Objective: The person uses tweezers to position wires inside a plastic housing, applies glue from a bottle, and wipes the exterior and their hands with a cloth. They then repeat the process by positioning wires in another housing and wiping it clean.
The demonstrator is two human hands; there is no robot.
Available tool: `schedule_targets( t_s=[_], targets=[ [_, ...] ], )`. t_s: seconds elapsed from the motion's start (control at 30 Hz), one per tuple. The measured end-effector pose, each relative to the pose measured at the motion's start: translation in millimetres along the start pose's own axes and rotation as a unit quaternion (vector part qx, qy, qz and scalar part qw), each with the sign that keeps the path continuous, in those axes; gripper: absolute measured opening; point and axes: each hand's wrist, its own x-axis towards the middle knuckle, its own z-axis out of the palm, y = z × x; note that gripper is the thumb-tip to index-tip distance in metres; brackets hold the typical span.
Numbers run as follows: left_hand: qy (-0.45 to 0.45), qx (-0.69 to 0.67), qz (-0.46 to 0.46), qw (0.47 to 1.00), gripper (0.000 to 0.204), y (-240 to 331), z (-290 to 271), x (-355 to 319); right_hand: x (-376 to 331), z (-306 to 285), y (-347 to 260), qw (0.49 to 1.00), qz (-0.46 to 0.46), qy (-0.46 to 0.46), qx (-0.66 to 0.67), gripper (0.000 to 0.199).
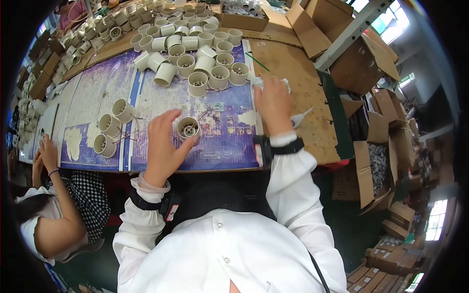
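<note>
A cream plastic cup (pixel 188 128) stands upright near the table's front edge, with a dark fitting and small metal parts inside. My left hand (pixel 165 144) is beside it, fingers spread. Its thumb lies across the cup's front side, and the forefinger reaches by its left rim. Farther right, my right hand (pixel 275 103) is back up over a crumpled whitish plastic piece (pixel 257 82). Its fingers bend down there, with the tips hidden; what they pinch is not visible. Thin reddish wires (pixel 210 115) lie just behind the cup.
Several similar cups (pixel 198 84) crowd the table behind my hands. Three more cups (pixel 109 125) stand to the left. A green stick (pixel 257 62) and a white pointed piece (pixel 301 117) are at the right. Another person's hands (pixel 47 154) rest at the left table edge. Cartons (pixel 362 168) stand right.
</note>
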Motion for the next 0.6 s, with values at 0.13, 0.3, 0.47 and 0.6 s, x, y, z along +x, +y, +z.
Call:
schedule_targets(
  t_s=[0.13,0.3,0.47,0.6],
  targets=[
    [0.066,-0.301,-0.041,0.951,0.062,14.4,-15.9,3.3,18.0,41.4,23.1,0.996,-0.032,-0.025,-0.077,0.023],
    [0.049,-0.895,-0.122,0.425,0.086,-8.3,-38.8,3.4,13.8,18.1,17.2,0.996,-0.056,0.07,-0.001,0.017],
    [0.077,-0.924,-0.154,0.342,0.089,-3.1,-34.4,1.4,-16.3,-56.1,-19.9,0.922,-0.023,0.079,0.379,0.013],
    [0.067,-0.924,-0.124,0.355,0.096,0.8,-34.7,-8.1,-50.3,-88.9,-94.9,0.877,-0.088,-0.023,0.472,0.012]
  ],
)
